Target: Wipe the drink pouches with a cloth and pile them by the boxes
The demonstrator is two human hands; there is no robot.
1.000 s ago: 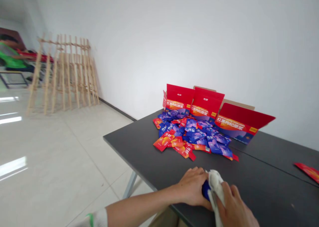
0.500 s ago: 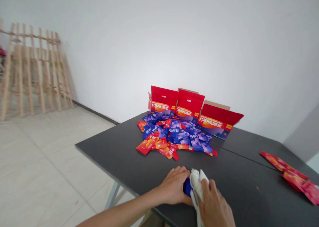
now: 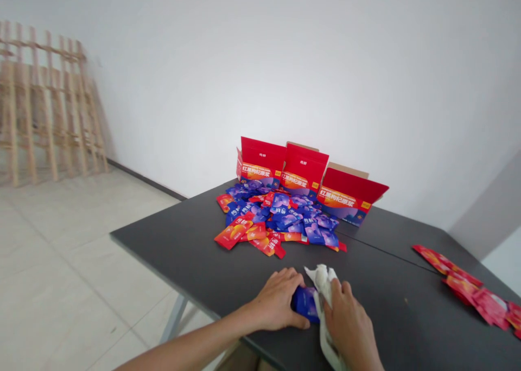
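A blue sachet (image 3: 305, 303) lies on the dark table near its front edge. My left hand (image 3: 282, 300) grips the sachet's left end, thumb below and fingers above. In my right hand (image 3: 350, 321) is a bunched white cloth (image 3: 324, 284), pressed against the right part of the sachet and covering it. Farther back is a loose pile of blue sachets (image 3: 287, 219) mixed with red sachets (image 3: 234, 231).
Behind the pile stand three red boxes with raised flaps: a left box (image 3: 262, 157), a middle box (image 3: 304, 167) and a right box (image 3: 345, 194). A row of red sachets (image 3: 462, 287) lies at the table's right. Wooden frames (image 3: 49, 105) lean on the wall at left.
The cloth has shifted right along the blue sachet, and more of the sachet shows between my hands. The camera view has turned slightly right.
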